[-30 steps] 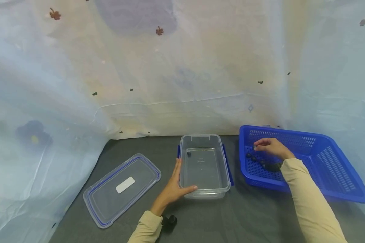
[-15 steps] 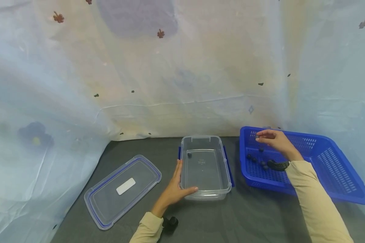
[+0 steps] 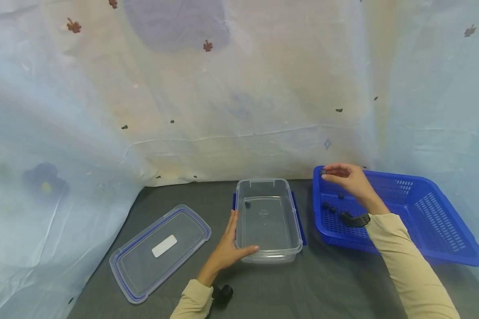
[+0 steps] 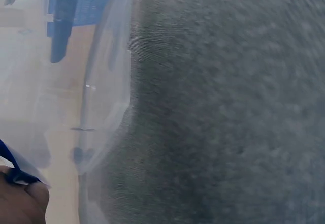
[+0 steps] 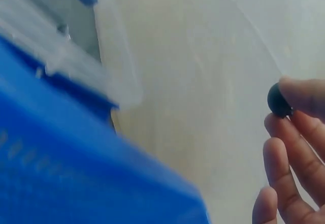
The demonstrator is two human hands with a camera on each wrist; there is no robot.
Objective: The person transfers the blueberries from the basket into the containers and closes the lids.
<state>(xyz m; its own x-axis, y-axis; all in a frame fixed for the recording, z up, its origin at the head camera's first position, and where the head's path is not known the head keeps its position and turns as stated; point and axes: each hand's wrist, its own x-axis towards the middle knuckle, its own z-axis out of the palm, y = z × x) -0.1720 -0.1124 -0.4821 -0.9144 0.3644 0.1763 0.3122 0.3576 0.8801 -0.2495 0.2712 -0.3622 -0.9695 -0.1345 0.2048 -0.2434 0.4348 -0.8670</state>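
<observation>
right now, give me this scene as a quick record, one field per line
left hand: touching the box at its near left corner
right hand: pinching a dark ball near the basket's far left corner
box: lidless, one small ball inside
basket: right of the box, at least three loose balls inside
lid: left of the box, white label

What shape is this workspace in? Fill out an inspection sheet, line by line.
Surface: dark gray cloth, lightly creased.
Job's things: clear latch container, open, one small dark ball inside; blue perforated basket, at least three more balls.
Clutter: blue-sealed lid lying left of the container.
Left hand: rests against the container.
Right hand: pinches another ball near the basket's far-left corner.
Cables: nothing seen.
Surroundings: pale patterned sheeting.
</observation>
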